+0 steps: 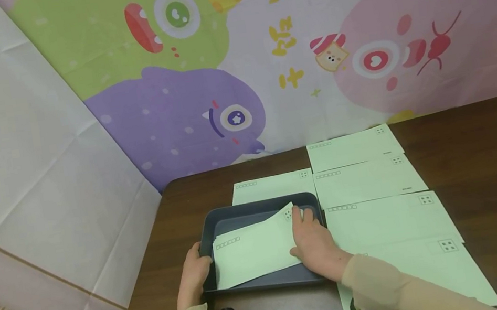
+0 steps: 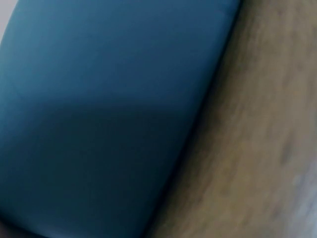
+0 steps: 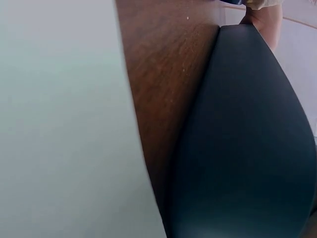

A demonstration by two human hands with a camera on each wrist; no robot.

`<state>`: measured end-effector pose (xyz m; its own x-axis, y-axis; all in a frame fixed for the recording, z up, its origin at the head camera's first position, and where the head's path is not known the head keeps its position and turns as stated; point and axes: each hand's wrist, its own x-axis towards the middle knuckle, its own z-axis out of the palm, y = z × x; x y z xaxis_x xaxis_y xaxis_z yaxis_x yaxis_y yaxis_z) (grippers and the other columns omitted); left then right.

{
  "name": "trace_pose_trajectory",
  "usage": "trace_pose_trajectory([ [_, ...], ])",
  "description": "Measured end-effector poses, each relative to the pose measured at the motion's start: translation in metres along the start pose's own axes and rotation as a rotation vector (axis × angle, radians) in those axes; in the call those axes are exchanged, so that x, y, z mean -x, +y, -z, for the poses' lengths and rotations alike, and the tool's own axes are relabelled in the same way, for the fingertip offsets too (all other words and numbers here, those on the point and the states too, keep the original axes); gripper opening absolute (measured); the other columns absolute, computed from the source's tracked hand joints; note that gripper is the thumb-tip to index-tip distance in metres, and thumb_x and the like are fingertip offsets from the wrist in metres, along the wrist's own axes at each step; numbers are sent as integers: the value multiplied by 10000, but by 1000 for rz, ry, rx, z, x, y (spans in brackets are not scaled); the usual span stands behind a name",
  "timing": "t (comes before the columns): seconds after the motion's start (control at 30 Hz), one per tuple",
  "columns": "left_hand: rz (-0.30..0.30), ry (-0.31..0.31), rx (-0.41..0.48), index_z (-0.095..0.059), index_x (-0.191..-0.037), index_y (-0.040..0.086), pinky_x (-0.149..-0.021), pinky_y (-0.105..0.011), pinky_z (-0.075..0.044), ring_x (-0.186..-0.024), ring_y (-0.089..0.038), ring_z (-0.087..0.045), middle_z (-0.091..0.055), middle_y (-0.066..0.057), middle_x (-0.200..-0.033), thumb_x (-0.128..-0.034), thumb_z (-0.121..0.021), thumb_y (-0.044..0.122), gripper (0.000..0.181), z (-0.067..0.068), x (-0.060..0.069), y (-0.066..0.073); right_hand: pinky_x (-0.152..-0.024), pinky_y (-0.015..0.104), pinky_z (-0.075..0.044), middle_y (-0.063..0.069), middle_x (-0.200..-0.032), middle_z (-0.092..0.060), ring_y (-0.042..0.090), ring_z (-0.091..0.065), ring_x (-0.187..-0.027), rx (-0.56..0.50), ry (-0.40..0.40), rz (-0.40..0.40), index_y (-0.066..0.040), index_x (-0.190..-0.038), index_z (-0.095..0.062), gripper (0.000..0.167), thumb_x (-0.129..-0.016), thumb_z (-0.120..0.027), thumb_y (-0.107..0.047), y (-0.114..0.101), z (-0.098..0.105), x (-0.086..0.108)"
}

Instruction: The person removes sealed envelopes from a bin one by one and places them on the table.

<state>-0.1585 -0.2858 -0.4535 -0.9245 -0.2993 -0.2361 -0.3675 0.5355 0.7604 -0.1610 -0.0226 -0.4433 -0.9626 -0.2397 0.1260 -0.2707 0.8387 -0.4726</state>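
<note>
A dark tray on the table holds a small stack of pale green envelopes, slightly fanned. My left hand grips the tray's left wall, thumb over the rim. At the stack's right end my right hand pinches the envelopes, fingers over the printed corner and thumb at the near edge. The left wrist view shows the tray's outer wall close up beside the table. In the right wrist view the tray's wall stands beside a blurred envelope; the left hand shows at its far end.
Several envelopes lie flat in an overlapping column right of the tray, reaching the table's back edge. Another envelope lies behind the tray, partly hidden by it. A cartoon-printed cloth hangs behind the brown table.
</note>
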Motion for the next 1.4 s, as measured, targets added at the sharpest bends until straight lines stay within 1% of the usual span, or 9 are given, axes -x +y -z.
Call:
trace_pose_trajectory([
  [0.17, -7, 6, 6, -304, -1350, -59, -958, -577, -288, -1164, -408, -348, -323, -283, -1337, -808, -347, -13, 545, -1, 0, 1, -588, 359, -494, 288, -1054, -481, 346, -589, -812, -26, 34, 16, 117, -1326, -250, 906, -644, -791, -134, 0, 2, 1],
  [0.3, -7, 15, 5, -308, -1346, -67, -961, -578, -285, -1168, -415, -347, -325, -290, -1334, -799, -355, -18, 551, -1, -1, 1, -604, 356, -499, 291, -1049, -519, 321, -604, -774, -45, 59, 24, 120, -1307, -267, 853, -649, -775, -72, 0, 4, 2],
  [0.57, 4, 10, -6, -291, -1357, -66, -968, -582, -278, -1179, -416, -341, -311, -292, -1350, -804, -346, -18, 557, 0, -1, 1, -591, 349, -510, 275, -967, -583, 317, -628, -746, -134, 45, 27, 128, -1240, -344, 673, -691, -712, 0, -1, 6, 3],
  [0.63, 7, 6, -5, -284, -1360, -65, -969, -580, -277, -1179, -413, -339, -305, -291, -1355, -804, -344, -19, 561, 0, -1, 0, -576, 343, -511, 256, -928, -595, 314, -633, -733, -139, 50, 35, 124, -1201, -382, 611, -698, -705, -1, -1, 7, 3],
  [0.77, 6, 4, -3, -287, -1359, -64, -964, -580, -282, -1173, -413, -342, -306, -293, -1353, -804, -344, -19, 560, -1, -1, 1, -506, 299, -485, 190, -809, -619, 243, -624, -633, -118, 69, 55, 94, -1103, -469, 464, -712, -694, -14, 0, 8, 2],
  [0.9, 9, 5, -8, -290, -1359, -58, -962, -578, -283, -1167, -412, -343, -308, -290, -1349, -804, -344, -14, 559, 0, -2, 1, -445, 260, -443, 158, -712, -624, 166, -580, -536, -102, 59, 62, 80, -1023, -528, 348, -742, -683, -55, 1, 11, 2],
  [1.07, 7, 6, -8, -297, -1356, -55, -945, -574, -297, -1153, -408, -349, -319, -287, -1337, -805, -349, -12, 555, 0, -1, 1, -407, 230, -413, 123, -632, -597, 116, -537, -480, -99, 54, 83, 67, -960, -556, 237, -792, -643, -76, -1, 15, 3],
  [1.3, 5, 0, -1, -300, -1352, -59, -945, -572, -298, -1154, -408, -349, -319, -287, -1336, -802, -350, -16, 554, 0, -2, 1, -363, 182, -354, 61, -555, -530, 71, -456, -413, -145, 14, 117, 99, -980, -547, 175, -858, -527, -25, -6, 24, 5],
  [1.4, 5, -5, -2, -300, -1353, -57, -959, -579, -286, -1178, -416, -338, -314, -286, -1341, -805, -347, -14, 552, 0, -2, 0, -372, 176, -365, 40, -542, -508, 70, -470, -415, -226, -33, 108, 138, -1065, -516, 239, -875, -475, 0, -8, 30, 6],
])
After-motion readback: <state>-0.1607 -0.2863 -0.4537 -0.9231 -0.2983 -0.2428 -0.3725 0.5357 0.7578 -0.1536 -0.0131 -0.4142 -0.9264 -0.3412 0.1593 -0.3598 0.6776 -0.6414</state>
